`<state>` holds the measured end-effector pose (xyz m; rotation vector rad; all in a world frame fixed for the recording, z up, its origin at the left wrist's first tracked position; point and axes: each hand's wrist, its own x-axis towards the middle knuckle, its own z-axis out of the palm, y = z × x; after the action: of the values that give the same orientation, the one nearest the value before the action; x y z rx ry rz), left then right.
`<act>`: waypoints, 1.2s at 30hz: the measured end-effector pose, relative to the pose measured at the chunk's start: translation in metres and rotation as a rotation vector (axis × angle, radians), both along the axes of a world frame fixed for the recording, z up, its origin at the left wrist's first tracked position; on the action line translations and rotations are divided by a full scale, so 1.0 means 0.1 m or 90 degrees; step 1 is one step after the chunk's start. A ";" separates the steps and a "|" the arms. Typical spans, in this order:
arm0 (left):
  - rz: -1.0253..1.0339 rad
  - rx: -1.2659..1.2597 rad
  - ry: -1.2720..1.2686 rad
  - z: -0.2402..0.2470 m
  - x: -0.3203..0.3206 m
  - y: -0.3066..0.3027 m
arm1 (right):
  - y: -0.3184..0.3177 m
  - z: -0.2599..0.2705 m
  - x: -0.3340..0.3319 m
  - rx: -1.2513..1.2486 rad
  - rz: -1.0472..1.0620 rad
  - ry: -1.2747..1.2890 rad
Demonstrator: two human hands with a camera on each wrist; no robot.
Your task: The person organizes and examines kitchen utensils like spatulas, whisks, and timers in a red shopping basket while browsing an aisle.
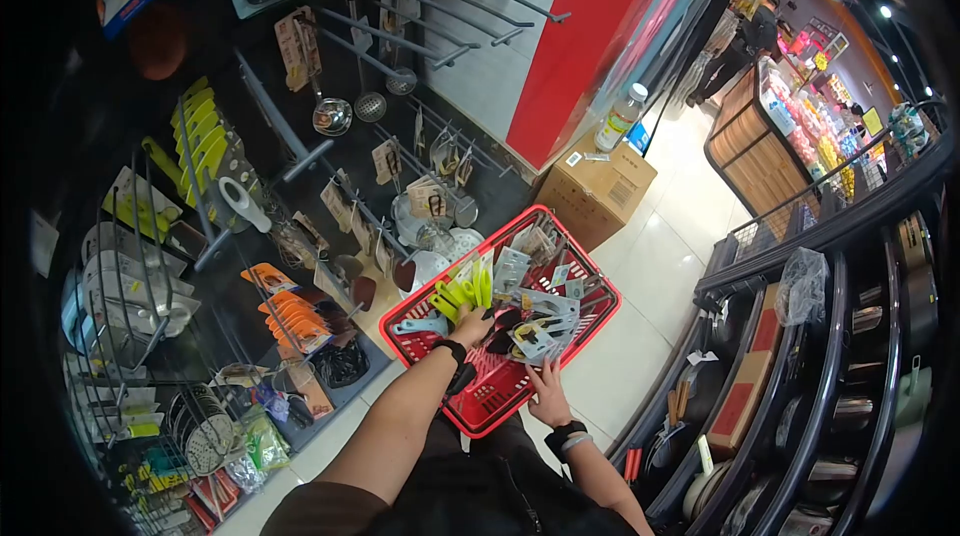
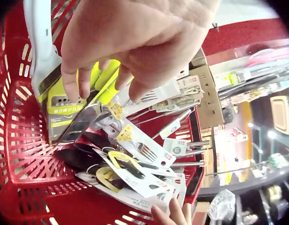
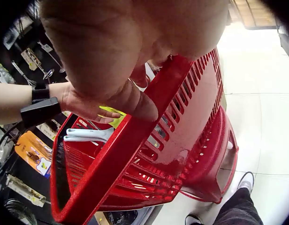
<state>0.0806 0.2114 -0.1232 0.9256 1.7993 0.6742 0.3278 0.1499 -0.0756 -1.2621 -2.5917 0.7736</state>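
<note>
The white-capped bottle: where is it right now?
In the head view, the bottle stands on the cardboard box, to the upper right of centre, just beyond the far edge of the red basket.

My basket (image 1: pixel 480 425) is glossy red plastic, smooth along its rim, holding shiny metal forks (image 2: pixel 147 151) on smooth printed cards (image 2: pixel 135 176), while the box (image 1: pixel 598 186) beyond looks like matt brown cardboard and the floor tiles (image 1: pixel 640 266) look smooth and glossy.

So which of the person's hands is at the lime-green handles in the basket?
The left hand: its fingers are curled around the lime-green handles. The right hand is on the rim of the red basket instead.
</note>
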 end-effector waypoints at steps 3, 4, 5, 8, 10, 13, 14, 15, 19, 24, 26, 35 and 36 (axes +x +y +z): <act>0.052 -0.086 -0.115 -0.27 0.02 0.12 | 0.00 0.02 0.00 -0.015 -0.006 -0.008; 0.054 -0.089 -0.119 -0.32 0.04 0.16 | 0.01 0.03 0.01 -0.031 -0.011 -0.016; 0.041 -0.105 -0.140 -0.35 0.02 0.18 | 0.01 0.03 -0.01 -0.031 -0.013 -0.014; 0.047 -0.130 -0.150 -0.39 0.07 0.25 | 0.01 0.07 0.00 -0.037 -0.014 -0.012; 0.118 -0.159 -0.277 -0.62 0.06 0.27 | 0.01 0.09 -0.01 -0.039 -0.015 -0.009; 0.098 -0.023 -0.073 -0.82 0.11 0.16 | 0.01 0.10 -0.03 -0.034 -0.021 0.004; 0.061 0.075 0.105 -0.87 0.10 0.15 | 0.02 0.11 -0.02 -0.029 -0.017 -0.006; 0.048 0.079 0.125 -0.58 0.11 0.12 | 0.02 0.13 -0.01 -0.025 -0.014 -0.015; 0.052 0.214 0.122 -0.20 0.08 -0.15 | 0.08 0.24 -0.06 -0.042 -0.068 -0.117; -0.041 0.349 0.104 0.89 0.00 -0.55 | 0.41 0.67 -0.41 -0.104 -0.212 0.311; -0.085 0.340 0.072 1.34 -0.09 -0.72 | 0.52 1.10 -0.70 -0.133 -0.201 0.428; 0.193 0.416 -0.046 1.94 -0.27 -1.42 | 0.40 1.74 -1.57 -0.629 -0.115 0.665; 0.203 0.418 -0.041 2.02 -0.29 -1.48 | 0.33 1.79 -1.65 -0.633 -0.104 0.661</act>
<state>0.0515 0.0636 0.0785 1.0202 1.7036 1.5394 0.1632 0.1827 0.1038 -0.7801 -1.2289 2.0788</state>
